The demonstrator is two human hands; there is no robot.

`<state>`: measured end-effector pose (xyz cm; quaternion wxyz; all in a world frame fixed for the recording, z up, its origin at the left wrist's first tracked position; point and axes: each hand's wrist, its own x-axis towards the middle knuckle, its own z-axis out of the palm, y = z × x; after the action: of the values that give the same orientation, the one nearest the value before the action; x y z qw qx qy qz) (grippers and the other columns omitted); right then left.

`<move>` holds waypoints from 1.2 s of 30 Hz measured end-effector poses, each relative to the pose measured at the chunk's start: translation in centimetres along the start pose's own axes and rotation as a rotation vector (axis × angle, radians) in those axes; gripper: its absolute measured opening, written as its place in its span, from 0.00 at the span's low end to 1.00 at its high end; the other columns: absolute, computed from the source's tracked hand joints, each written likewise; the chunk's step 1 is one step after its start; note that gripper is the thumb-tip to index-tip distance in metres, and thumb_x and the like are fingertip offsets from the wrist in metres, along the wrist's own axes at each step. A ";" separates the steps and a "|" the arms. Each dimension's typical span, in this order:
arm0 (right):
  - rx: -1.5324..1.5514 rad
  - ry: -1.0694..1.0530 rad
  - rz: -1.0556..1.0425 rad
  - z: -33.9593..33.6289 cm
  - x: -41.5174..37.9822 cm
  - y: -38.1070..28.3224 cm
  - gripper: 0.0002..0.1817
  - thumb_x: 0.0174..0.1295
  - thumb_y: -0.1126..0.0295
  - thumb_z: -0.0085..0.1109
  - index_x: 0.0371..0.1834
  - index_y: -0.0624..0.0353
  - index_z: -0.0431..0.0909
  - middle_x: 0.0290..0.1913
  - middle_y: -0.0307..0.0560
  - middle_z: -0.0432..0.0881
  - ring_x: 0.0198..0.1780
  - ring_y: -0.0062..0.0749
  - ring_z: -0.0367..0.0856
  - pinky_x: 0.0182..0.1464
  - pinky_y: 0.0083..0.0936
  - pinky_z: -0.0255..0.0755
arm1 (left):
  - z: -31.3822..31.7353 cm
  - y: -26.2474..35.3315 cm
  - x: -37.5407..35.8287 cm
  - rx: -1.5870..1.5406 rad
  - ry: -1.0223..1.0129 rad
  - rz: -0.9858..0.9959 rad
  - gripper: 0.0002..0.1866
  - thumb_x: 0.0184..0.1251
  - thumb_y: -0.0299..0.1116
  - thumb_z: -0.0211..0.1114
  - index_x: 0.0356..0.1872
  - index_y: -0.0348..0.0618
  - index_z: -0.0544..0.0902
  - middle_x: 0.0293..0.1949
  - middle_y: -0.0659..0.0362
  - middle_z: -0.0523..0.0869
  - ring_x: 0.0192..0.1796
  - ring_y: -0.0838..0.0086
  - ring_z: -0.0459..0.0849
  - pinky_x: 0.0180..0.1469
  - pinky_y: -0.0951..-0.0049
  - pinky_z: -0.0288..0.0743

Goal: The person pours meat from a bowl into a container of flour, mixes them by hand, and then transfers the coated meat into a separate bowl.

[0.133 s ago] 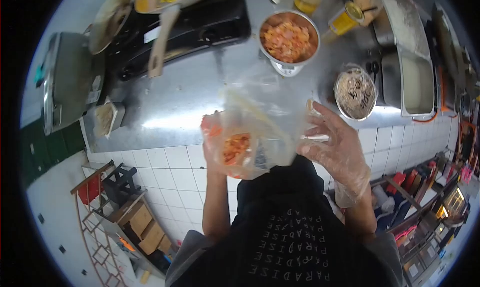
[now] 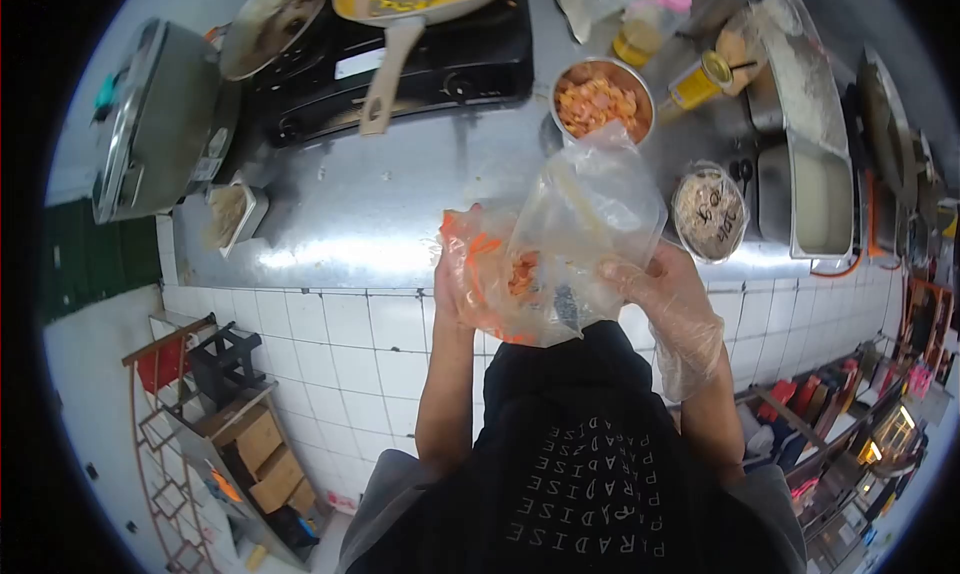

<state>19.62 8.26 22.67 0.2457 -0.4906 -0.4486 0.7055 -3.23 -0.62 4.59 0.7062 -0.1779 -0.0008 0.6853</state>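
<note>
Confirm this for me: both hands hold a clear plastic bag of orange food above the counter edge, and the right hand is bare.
Not quite. The head view shows the right hand wearing a thin clear plastic glove, not bare. The rest holds: it and the left hand hold the clear plastic bag with orange food inside, above the edge of the steel counter.

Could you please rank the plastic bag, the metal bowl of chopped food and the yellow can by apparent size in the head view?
1. plastic bag, though it is nearest the camera
2. metal bowl
3. yellow can
</note>
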 end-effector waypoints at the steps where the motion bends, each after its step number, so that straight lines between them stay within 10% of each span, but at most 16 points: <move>1: 0.038 -0.010 0.044 0.7 -0.1 -0.7 0.20 0.68 0.62 0.70 0.52 0.69 0.83 0.45 0.46 0.87 0.44 0.22 0.81 0.45 0.27 0.77 | 0.7 -0.2 0.3 0.063 -0.033 -0.012 0.36 0.81 0.65 0.38 0.77 0.52 0.64 0.75 0.49 0.69 0.72 0.46 0.71 0.73 0.41 0.66; 2: -0.069 0.004 0.003 1.2 0.0 -1.2 0.17 0.68 0.63 0.69 0.48 0.68 0.85 0.43 0.46 0.87 0.42 0.24 0.81 0.43 0.27 0.76 | 1.7 -0.3 0.2 0.154 -0.260 -0.078 0.37 0.80 0.66 0.38 0.77 0.51 0.64 0.75 0.48 0.69 0.72 0.50 0.72 0.71 0.43 0.69; 8: -0.758 0.001 -0.602 5.0 3.7 -1.9 0.07 0.67 0.68 0.67 0.38 0.60 0.89 0.34 0.45 0.84 0.35 0.38 0.81 0.42 0.30 0.73 | 1.1 5.4 -0.2 0.388 0.074 0.085 0.41 0.77 0.66 0.48 0.80 0.50 0.58 0.76 0.50 0.68 0.73 0.48 0.70 0.72 0.38 0.66; 11: -0.960 -0.176 -0.819 8.3 5.4 -1.8 0.07 0.63 0.69 0.67 0.40 0.58 0.88 0.37 0.44 0.85 0.40 0.39 0.81 0.48 0.31 0.75 | 1.7 7.8 -3.2 1.229 0.447 0.321 0.47 0.69 0.55 0.68 0.80 0.46 0.56 0.76 0.49 0.67 0.75 0.49 0.69 0.76 0.41 0.61; 15: -1.242 -0.301 -1.028 13.5 6.5 -1.2 0.09 0.58 0.67 0.66 0.40 0.56 0.88 0.36 0.50 0.84 0.44 0.44 0.82 0.49 0.40 0.76 | 2.4 11.3 -6.0 2.403 0.167 0.625 0.57 0.49 0.38 0.84 0.79 0.42 0.57 0.76 0.50 0.66 0.75 0.52 0.69 0.77 0.52 0.61; 17: -1.292 -0.322 -1.018 14.9 7.0 -0.8 0.12 0.58 0.67 0.66 0.45 0.55 0.88 0.38 0.50 0.84 0.44 0.44 0.82 0.51 0.39 0.76 | 4.5 11.1 -4.5 2.227 -0.018 0.571 0.58 0.42 0.34 0.87 0.78 0.41 0.61 0.75 0.50 0.68 0.75 0.53 0.69 0.77 0.57 0.61; 20: -1.060 -0.279 -1.070 15.1 6.5 -2.3 0.17 0.60 0.65 0.67 0.52 0.55 0.86 0.43 0.50 0.86 0.45 0.45 0.82 0.52 0.39 0.76 | 5.4 12.3 -4.1 1.957 0.076 0.592 0.31 0.54 0.26 0.77 0.61 0.37 0.79 0.63 0.50 0.81 0.75 0.59 0.69 0.77 0.59 0.63; 22: -1.008 -0.192 -0.996 13.9 3.9 -4.3 0.20 0.61 0.62 0.69 0.55 0.57 0.84 0.45 0.51 0.86 0.48 0.46 0.83 0.53 0.39 0.75 | 6.6 13.4 -3.9 1.937 -0.009 0.727 0.14 0.63 0.19 0.66 0.50 0.33 0.87 0.52 0.51 0.89 0.66 0.65 0.79 0.68 0.64 0.73; 28: -0.845 -0.002 -0.656 3.3 -1.8 1.5 0.23 0.61 0.61 0.73 0.56 0.62 0.84 0.46 0.56 0.88 0.46 0.50 0.86 0.51 0.40 0.78 | 5.4 20.7 -4.5 1.825 0.231 0.724 0.14 0.64 0.20 0.64 0.51 0.33 0.86 0.44 0.57 0.91 0.43 0.75 0.87 0.48 0.73 0.81; 33: -0.775 0.261 -0.234 -5.2 -6.2 8.7 0.22 0.65 0.62 0.70 0.56 0.65 0.83 0.46 0.57 0.88 0.46 0.48 0.88 0.50 0.37 0.81 | 5.1 28.1 -0.6 1.916 0.169 0.727 0.17 0.65 0.26 0.69 0.53 0.30 0.84 0.47 0.54 0.90 0.48 0.72 0.87 0.54 0.71 0.79; 36: -0.762 0.370 -0.122 -6.7 -8.3 8.4 0.23 0.66 0.60 0.68 0.57 0.66 0.83 0.46 0.58 0.88 0.48 0.47 0.88 0.52 0.35 0.80 | 6.4 27.7 3.8 2.241 0.328 1.145 0.35 0.60 0.36 0.79 0.65 0.32 0.75 0.63 0.45 0.80 0.61 0.67 0.80 0.64 0.67 0.74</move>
<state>29.80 0.31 18.46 0.1646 -0.6372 -0.6539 0.3733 -31.38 4.57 2.65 0.0649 0.4575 0.7414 0.4865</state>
